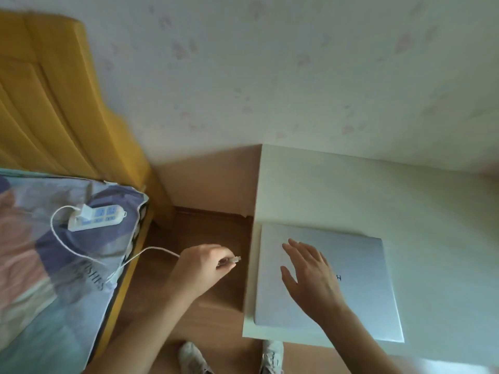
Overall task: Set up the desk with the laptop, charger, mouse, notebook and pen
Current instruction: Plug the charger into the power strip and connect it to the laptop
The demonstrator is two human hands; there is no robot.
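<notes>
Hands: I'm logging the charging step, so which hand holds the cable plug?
The left hand pinches the white charger cable's plug beside the desk; the right hand lies open on the closed laptop.

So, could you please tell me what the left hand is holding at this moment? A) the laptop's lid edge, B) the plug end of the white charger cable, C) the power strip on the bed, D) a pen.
B: the left hand pinches the plug end of the white charger cable, short of the closed laptop, while the right hand rests flat on its lid.
</notes>
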